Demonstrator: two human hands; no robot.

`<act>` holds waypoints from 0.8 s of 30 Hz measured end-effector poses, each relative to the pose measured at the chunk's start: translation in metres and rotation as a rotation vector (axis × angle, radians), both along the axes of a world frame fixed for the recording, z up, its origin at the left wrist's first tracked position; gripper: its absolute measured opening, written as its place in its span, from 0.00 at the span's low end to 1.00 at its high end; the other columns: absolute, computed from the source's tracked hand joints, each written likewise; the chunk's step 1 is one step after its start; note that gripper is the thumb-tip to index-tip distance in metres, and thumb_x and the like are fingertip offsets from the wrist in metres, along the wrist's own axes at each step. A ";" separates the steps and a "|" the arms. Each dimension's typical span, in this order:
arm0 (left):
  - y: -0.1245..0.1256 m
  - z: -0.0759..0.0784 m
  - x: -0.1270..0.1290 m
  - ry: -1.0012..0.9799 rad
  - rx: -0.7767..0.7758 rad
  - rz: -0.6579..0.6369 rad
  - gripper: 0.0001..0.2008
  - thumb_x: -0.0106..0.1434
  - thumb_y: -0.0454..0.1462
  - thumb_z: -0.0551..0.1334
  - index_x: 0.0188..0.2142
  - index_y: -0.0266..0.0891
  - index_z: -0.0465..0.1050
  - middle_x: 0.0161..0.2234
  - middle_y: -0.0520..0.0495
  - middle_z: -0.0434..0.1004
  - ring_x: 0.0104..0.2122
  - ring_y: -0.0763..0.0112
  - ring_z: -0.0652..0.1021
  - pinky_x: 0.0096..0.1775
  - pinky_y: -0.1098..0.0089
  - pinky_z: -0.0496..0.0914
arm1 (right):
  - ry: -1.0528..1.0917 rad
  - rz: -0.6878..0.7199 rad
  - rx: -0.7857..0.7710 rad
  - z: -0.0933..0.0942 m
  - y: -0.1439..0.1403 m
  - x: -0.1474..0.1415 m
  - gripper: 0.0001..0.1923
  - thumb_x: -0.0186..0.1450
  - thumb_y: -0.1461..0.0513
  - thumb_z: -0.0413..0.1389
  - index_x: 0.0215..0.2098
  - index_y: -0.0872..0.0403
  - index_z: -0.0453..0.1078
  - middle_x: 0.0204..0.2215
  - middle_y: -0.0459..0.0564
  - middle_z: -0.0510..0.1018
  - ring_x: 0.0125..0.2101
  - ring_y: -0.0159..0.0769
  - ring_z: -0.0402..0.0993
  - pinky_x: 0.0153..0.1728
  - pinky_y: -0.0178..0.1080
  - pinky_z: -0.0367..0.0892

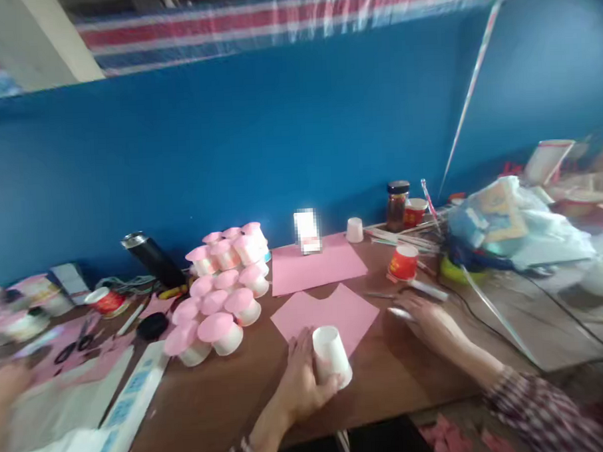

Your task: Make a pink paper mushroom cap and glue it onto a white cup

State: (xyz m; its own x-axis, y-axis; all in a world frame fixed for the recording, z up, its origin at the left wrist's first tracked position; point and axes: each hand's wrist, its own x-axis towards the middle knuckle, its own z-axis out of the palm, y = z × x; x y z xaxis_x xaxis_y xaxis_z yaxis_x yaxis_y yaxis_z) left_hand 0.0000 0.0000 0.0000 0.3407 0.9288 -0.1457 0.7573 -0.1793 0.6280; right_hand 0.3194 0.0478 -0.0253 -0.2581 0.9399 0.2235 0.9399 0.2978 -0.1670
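My left hand [305, 374] is closed round the side of a white paper cup [329, 348], which stands upside down near the table's front edge. Behind it lies a pink paper sheet [322, 310] with a notched far edge; the cup and hand cover its near part. To the right, my right hand [421, 316] rests low over the table with its fingers closed on a slim white pen-like object [401, 313], whose exact kind is blurred. Several upturned cups topped with pink paper discs [216, 326] are grouped left of my left hand.
Another pink sheet [316, 268] lies farther back, with a small white cup [354, 230] beside it. A red cup [403, 261], a jar [397, 206] and a plastic bag [521, 216] stand right. Left are a black flask [154, 260], scissors [75, 342], a power strip [132, 406] and another person's blurred hand [9, 385].
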 end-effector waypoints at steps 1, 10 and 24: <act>0.001 0.003 -0.003 -0.010 -0.024 -0.054 0.44 0.51 0.44 0.60 0.62 0.30 0.42 0.64 0.32 0.44 0.64 0.49 0.43 0.60 0.48 0.35 | 0.000 -0.028 0.001 0.000 0.000 -0.001 0.21 0.58 0.70 0.47 0.48 0.59 0.69 0.49 0.58 0.73 0.51 0.45 0.68 0.51 0.45 0.64; 0.006 0.032 -0.026 -0.301 -0.235 -0.263 0.41 0.45 0.40 0.68 0.58 0.39 0.55 0.56 0.38 0.61 0.56 0.46 0.62 0.55 0.50 0.58 | 0.168 -0.008 0.064 0.021 -0.007 -0.028 0.18 0.61 0.67 0.45 0.46 0.56 0.70 0.44 0.57 0.76 0.45 0.47 0.72 0.46 0.48 0.67; 0.060 -0.004 -0.006 -0.485 0.356 0.139 0.31 0.50 0.38 0.66 0.53 0.39 0.59 0.50 0.40 0.69 0.50 0.59 0.71 0.51 0.58 0.66 | 0.292 0.338 -0.055 0.011 -0.051 -0.073 0.24 0.50 0.73 0.47 0.44 0.56 0.71 0.42 0.57 0.78 0.41 0.43 0.74 0.44 0.45 0.68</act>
